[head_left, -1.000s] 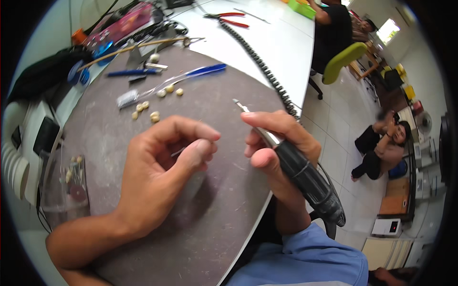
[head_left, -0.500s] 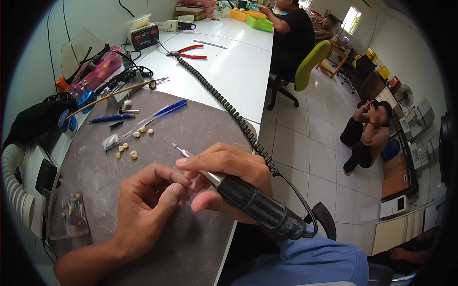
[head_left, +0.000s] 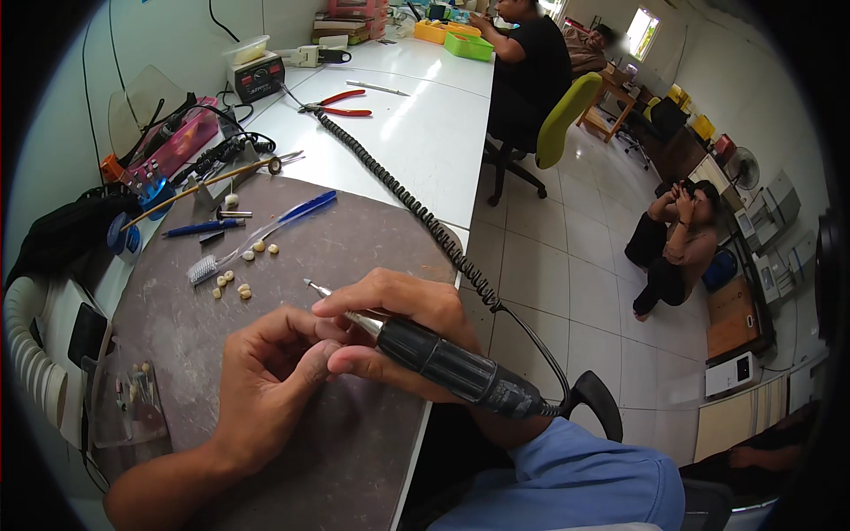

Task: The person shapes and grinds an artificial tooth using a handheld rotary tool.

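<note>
My right hand (head_left: 403, 310) grips a black rotary handpiece (head_left: 460, 367), its metal tip pointing up and left over the brown mat (head_left: 354, 469). Close beside it, my left hand (head_left: 266, 380) is closed in a pinch. Whatever lies between its fingertips is hidden, and the right hand's fingers meet it there. Beyond the hands lie several small cream tooth-shaped pieces (head_left: 244, 290), near a clear-and-blue toothbrush (head_left: 266, 237). A coiled black cord (head_left: 390, 173) runs from the handpiece back to a small control box (head_left: 257, 78).
Red-handled pliers (head_left: 345, 112) rest on the white tabletop (head_left: 416, 80). At left are a blue pen (head_left: 204, 227), a wooden-handled tool (head_left: 190, 188), a ribbed white hose (head_left: 35, 354) and a clear box of burs (head_left: 133, 403). One person sits at the far table; another crouches at right.
My right hand and the handpiece have shifted slightly left and in against my left hand, which keeps its pinch. The whole view has also moved a little.
</note>
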A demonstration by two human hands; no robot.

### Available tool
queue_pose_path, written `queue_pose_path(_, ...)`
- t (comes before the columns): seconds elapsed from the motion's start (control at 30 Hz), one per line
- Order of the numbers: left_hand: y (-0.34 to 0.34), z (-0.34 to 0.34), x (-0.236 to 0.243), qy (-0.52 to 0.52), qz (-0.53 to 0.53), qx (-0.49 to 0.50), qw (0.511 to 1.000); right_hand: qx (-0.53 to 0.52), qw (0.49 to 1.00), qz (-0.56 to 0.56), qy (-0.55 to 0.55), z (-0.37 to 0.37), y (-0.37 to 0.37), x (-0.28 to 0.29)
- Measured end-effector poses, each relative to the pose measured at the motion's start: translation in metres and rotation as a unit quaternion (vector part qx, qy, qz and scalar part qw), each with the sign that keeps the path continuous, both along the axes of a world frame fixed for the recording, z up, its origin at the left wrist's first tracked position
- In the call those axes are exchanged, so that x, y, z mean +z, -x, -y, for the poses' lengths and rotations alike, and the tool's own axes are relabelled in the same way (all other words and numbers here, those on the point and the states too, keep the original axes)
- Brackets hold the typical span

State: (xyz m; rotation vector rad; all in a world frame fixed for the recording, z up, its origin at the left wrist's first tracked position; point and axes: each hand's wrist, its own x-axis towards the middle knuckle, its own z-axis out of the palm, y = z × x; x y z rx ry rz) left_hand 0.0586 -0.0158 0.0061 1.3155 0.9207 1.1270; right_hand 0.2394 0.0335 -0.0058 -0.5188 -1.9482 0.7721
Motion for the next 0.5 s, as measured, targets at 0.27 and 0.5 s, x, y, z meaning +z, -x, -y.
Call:
queue_pose_path(0.27,-0.0020,0.0010,-0.0013,-0.004,0.000,-0.011,1.000,0.005,1.000,-0.001,-0.002,-0.0003,-0.0014,0.0011)
queue_pose_path(0.5,-0.0011,0.0009,-0.0017,-0.010,-0.004,0.001,1.000,0.011,1.000,0.000,0.004,0.0005,0.0010,-0.0021)
